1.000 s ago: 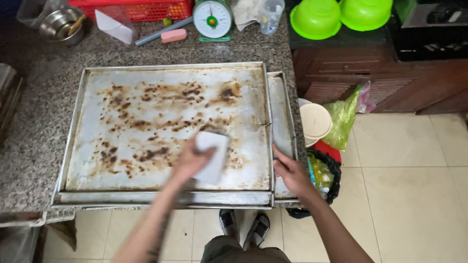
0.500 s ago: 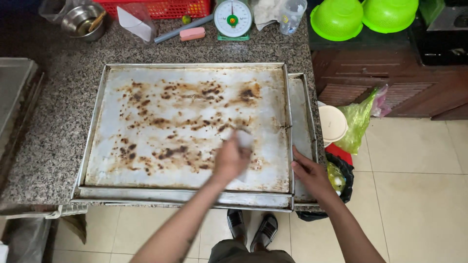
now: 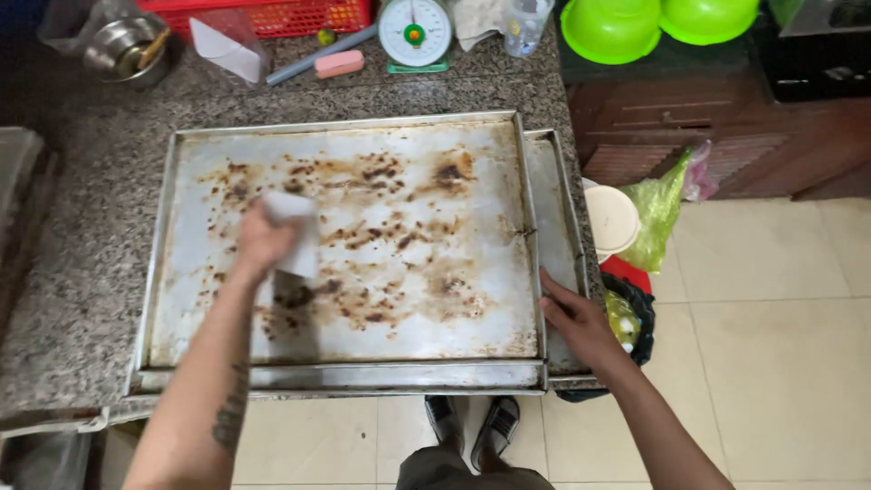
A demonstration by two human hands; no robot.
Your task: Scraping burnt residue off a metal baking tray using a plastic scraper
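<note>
Two hands | left hand point(image 3: 259, 240) gripping white scraper point(image 3: 295, 231) on stained baking tray point(image 3: 417, 181) | right hand point(image 3: 576, 318) flat, open, on tray edge | granite tabletop point(image 3: 91, 263)

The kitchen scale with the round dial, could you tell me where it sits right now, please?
In the head view the kitchen scale stands at the granite counter's far edge, behind the stained baking tray, right of a pink bar.

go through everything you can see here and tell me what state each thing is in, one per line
Baking tray: lying flat on the granite counter, covered with brown burnt stains.
White scraper: gripped, pressed on the tray.
Left hand: closed around the scraper.
Right hand: flat on the tray's right edge.
Kitchen scale: upright, nothing on it.
Green bowls: upside down.
</note>
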